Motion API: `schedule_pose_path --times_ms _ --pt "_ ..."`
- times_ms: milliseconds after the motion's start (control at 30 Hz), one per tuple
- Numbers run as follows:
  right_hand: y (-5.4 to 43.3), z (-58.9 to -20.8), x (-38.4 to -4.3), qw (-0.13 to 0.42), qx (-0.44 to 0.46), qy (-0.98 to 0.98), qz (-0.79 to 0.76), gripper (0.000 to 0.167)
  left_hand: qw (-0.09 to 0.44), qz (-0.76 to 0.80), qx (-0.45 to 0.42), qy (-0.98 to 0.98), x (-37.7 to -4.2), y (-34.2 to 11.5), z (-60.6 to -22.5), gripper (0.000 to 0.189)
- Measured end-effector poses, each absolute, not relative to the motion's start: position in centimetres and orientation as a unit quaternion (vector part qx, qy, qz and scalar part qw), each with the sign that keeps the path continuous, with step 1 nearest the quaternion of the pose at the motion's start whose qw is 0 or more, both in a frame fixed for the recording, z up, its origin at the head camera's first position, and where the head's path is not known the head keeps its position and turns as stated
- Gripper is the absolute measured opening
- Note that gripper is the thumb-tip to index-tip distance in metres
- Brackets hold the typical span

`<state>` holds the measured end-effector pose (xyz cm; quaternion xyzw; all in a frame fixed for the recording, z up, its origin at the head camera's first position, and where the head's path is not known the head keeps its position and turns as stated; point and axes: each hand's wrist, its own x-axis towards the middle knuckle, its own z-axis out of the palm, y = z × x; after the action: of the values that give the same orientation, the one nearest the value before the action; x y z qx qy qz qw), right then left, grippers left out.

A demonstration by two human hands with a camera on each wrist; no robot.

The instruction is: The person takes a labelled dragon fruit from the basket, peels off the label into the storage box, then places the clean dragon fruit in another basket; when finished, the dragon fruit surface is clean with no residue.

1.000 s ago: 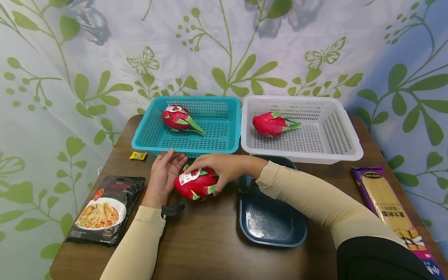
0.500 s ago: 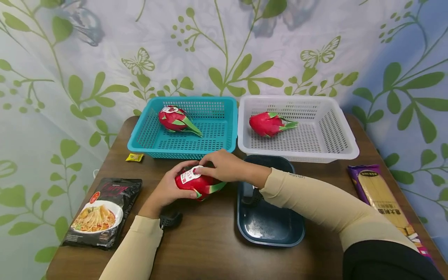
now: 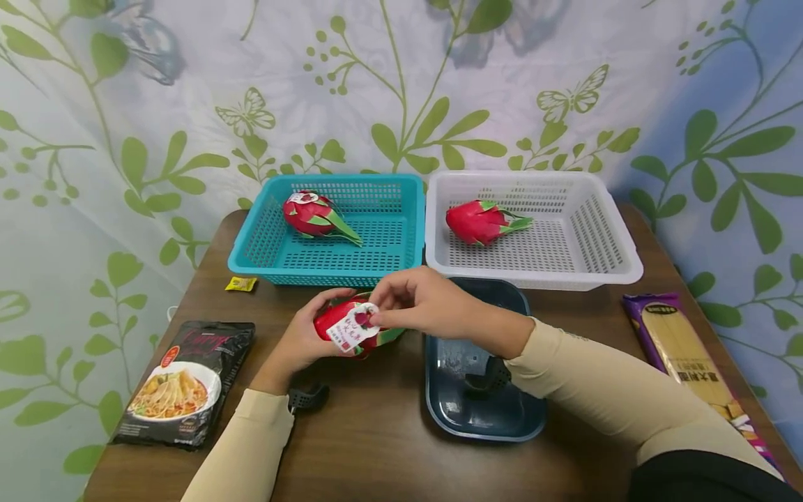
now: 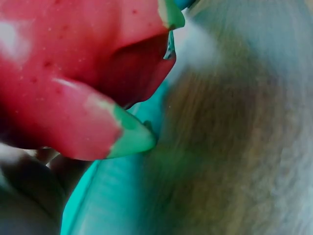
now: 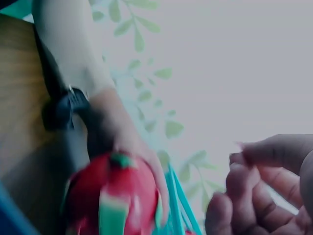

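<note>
Leaf-and-butterfly cloth [image 3: 401, 77] hangs behind a brown wooden bench [image 3: 351, 453]. Thumb and fingers of the right-hand grip [image 3: 420, 300] pinch one end of a white label [image 3: 348, 331], which lies tilted across a red dragon fruit [image 3: 329, 315]; how much of it sticks to the skin I cannot tell. The left-hand grip [image 3: 302, 338] curls round that fruit's left end, holding it in front of the teal basket [image 3: 326, 273]. Whether the fruit touches the bench is unclear. Inside the teal basket lies a second dragon fruit [image 3: 307, 217]; a third dragon fruit [image 3: 472, 223] lies in the white basket [image 3: 533, 277] just beside it. A dark blue tray [image 3: 483, 415] sits partly under the right forearm. Farther out are a small yellow packet [image 3: 241, 283], a black noodle pack [image 3: 182, 383] at left and a purple-ended pasta pack [image 3: 680, 348] at right.
</note>
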<state>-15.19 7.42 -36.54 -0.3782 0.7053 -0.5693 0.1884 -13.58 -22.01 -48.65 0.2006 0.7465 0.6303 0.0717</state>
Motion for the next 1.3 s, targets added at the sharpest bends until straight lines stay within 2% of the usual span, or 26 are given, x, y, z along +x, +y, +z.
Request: schedule_pose_path --times_ms 333,500,667,800,933,1033,1100,1233,1300 --pt "16.3 -39.5 -13.1 0.115 -0.156 0.827 -0.527 0.025 0.078 0.63 0.172 0.753 -13.2 -22.2 -47.9 0.086" --pt "18.1 -41.0 -11.9 0.165 -0.135 0.835 -0.507 0.028 0.077 0.627 0.171 0.756 -13.3 -22.4 -47.9 0.085" --pt "18.1 -42.0 -11.5 0.215 -0.123 0.837 -0.488 0.019 0.083 0.63 0.169 0.754 -13.4 -22.3 -47.9 0.086" --pt "17.1 -42.0 -11.2 0.229 -0.115 0.896 -0.362 0.015 0.085 0.632 0.166 0.752 -13.5 -22.3 -47.8 0.085" --pt "16.3 -41.6 -10.9 0.22 -0.12 0.942 -0.224 0.02 0.087 0.632 0.163 0.752 -13.4 -22.2 -47.9 0.085" --pt "16.7 -41.2 -10.8 0.185 -0.116 0.951 -0.22 0.022 0.09 0.632 0.168 0.752 -13.4 -22.0 -47.9 0.085" --pt "17.6 -41.2 -10.9 0.141 -0.107 0.948 -0.264 0.023 0.091 0.632 0.173 0.75 -13.4 -21.9 -47.9 0.085" --pt "20.0 -42.2 -11.5 -0.018 -0.057 0.926 -0.372 0.026 0.107 0.628 0.173 0.751 -13.6 -21.9 -47.9 0.084" --pt "21.1 -43.1 -11.9 -0.088 0.001 0.895 -0.437 0.034 0.123 0.624 0.17 0.752 -13.7 -21.9 -47.8 0.085"
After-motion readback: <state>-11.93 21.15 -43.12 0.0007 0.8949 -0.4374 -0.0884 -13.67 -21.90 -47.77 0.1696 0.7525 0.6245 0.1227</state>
